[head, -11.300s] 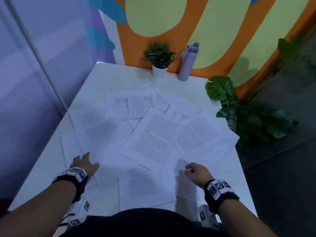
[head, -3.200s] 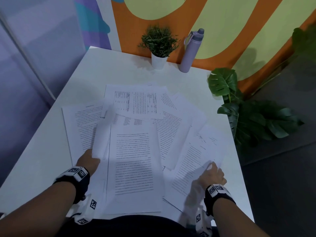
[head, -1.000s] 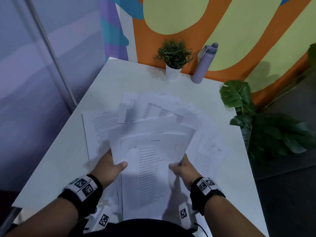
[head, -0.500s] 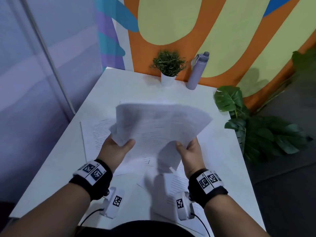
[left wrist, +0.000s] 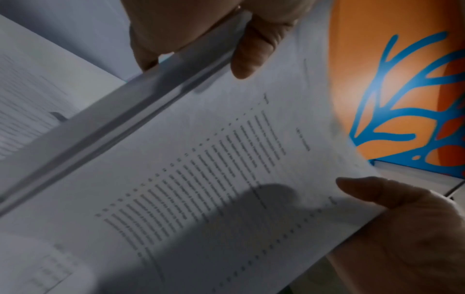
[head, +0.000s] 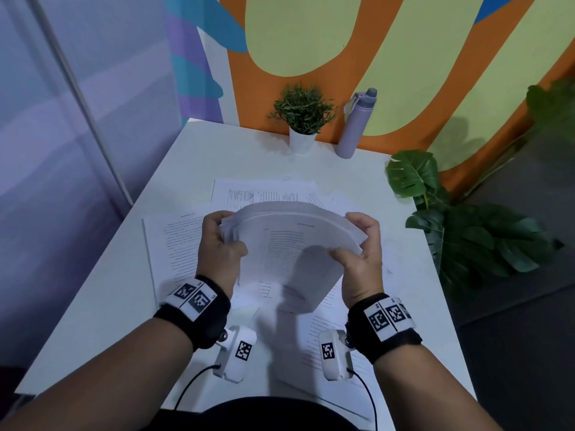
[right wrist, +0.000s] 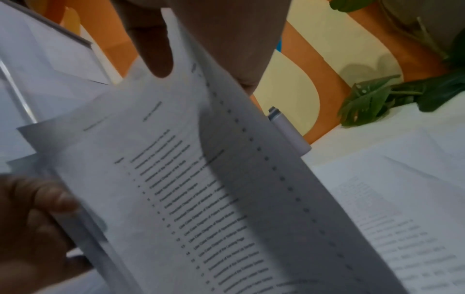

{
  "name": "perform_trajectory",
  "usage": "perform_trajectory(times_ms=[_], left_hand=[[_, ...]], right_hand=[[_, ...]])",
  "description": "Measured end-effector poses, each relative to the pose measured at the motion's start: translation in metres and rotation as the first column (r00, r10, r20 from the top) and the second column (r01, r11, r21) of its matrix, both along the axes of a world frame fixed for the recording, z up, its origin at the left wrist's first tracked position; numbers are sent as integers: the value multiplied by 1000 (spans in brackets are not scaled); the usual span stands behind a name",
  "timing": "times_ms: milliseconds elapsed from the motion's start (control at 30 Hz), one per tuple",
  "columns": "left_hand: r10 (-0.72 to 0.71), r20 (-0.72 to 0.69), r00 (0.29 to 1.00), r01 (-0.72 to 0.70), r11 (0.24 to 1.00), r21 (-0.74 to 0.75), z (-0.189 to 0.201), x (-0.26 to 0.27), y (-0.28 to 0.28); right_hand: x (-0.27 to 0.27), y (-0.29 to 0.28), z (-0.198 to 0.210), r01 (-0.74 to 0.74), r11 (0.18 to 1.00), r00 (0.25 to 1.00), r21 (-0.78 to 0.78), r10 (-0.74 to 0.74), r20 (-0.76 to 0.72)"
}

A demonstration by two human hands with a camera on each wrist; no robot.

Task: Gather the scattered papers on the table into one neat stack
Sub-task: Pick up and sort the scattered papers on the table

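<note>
Head view: sheaf of printed papers (head: 292,244) held off the desk (head: 102,275), upright-ish and bowed into an arch. Left hand (head: 217,244) grips the left edge, right hand (head: 362,247) the right edge; on both, thumbs lie on the near face and fingers curl behind. Loose sheets (head: 174,241) lie flat on the desk beneath and around. Potted plant (head: 303,116) and lilac bottle (head: 354,126) stand at the far edge, well apart.

Left wrist view: sheaf (left wrist: 226,189) edge-on; left edges stepped, not flush. Thumb (left wrist: 377,191) presses the printed face.

Right wrist view: printed page (right wrist: 201,189) curving between the hands; fingers (right wrist: 156,49) at its top edge.

Judgement: light, limp, slippery sheet on sheet. It bends readily and the inner pages may slide out. Hold at opposite long edges, loosely enough for tapping to square. Flat sheets are best slid to the desk edge or lifted by a corner.
</note>
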State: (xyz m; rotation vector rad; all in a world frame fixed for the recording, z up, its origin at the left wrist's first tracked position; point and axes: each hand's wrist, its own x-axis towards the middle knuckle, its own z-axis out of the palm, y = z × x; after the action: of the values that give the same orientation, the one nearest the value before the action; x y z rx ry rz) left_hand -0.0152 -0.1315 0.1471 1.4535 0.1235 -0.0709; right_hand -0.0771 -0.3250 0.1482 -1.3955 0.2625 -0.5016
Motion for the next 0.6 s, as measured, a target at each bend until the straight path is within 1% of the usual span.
perform_trajectory(times_ms=[67,100,167,200,233,267,300,333,367,400,433,467,500,533,567,600], left_hand=[[19,62,998,-18,1000,-19,4,2,-5],[35,98,995,-33,999,-17,6,3,-8],[78,167,983,-80,997,3,13,6,-12],[103,185,977,-108,994,17,16,8,-14],[127,191,973,-136,990,35,19,10,-16],[151,191,970,-164,985,52,22,11,-18],[177,189,966,-193,979,69,24,13,-20],[204,187,961,-222,972,81,24,15,-20],[218,186,958,-236,969,77,23,16,-19],[210,192,959,-224,973,55,21,16,-18],[179,210,961,-191,981,37,18,15,-16],[139,233,962,-149,988,25,13,13,-13],[99,247,964,-110,994,29,6,10,-9],[64,238,969,-79,995,53,-2,7,-5],[30,208,978,-51,994,99,-10,4,-1],[-4,165,986,-20,990,142,-17,3,2]], right_hand=[[-2,-1,1,29,988,996,-151,-17,83],[-2,-2,1,46,964,995,-263,-20,102],[0,-5,-1,86,858,991,-507,-23,130],[3,-7,-2,94,802,989,-589,-6,150],[4,-8,-4,95,767,986,-635,14,164],[4,-9,-4,88,753,986,-652,29,166],[4,-9,-3,75,758,986,-648,40,161],[2,-9,-2,57,780,988,-624,46,147],[0,-9,-1,33,821,992,-570,43,121],[-2,-8,-1,3,883,996,-470,40,82],[-4,-8,0,-22,945,998,-325,38,42],[-5,-7,-1,-39,986,999,-161,42,13],[-5,-8,-5,-51,999,999,-13,51,-12],[-5,-8,-9,-63,994,997,90,67,-43],[-5,-7,-12,-80,986,993,145,91,-73],[-4,-6,-17,-92,982,988,162,110,-108]])
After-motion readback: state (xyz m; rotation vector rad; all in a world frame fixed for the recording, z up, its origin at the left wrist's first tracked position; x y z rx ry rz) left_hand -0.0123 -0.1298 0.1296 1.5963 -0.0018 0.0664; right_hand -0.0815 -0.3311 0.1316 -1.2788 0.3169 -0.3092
